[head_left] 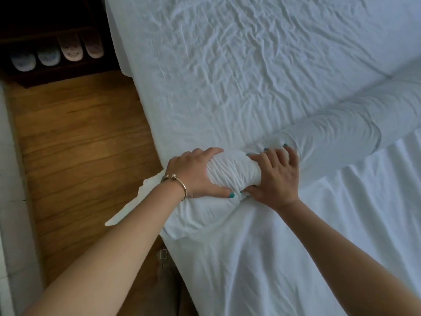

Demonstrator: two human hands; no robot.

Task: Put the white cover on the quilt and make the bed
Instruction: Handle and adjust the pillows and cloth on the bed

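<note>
Clearly, in the head view, both hands work at the left edge of the bed. The left hand (196, 173) clenches the end of a long rolled white quilt bundle (337, 133), fingers (206, 152) curled over the gathered cloth and the thumb under it. The right hand (276, 176) presses on the same roll just beside it, its fingers spread and curving over the fabric toward 12 o'clock. The roll runs from the hands toward 2 o'clock across the wrinkled white bed sheet (227, 53).

I judge the task is about in the middle: quilt and white cover seem rolled together, so the turning-out, unrolling and smoothing are left. I cannot tell if the cover is already around the roll end.

The mattress edge runs from 11 o'clock to 6 o'clock, touching the left wrist. Wide free room lies on the bed toward 12 and 1 o'clock; brown wooden floor (79, 144) at 9 o'clock, a dark shelf with slippers (57, 51) at 10 o'clock.
</note>
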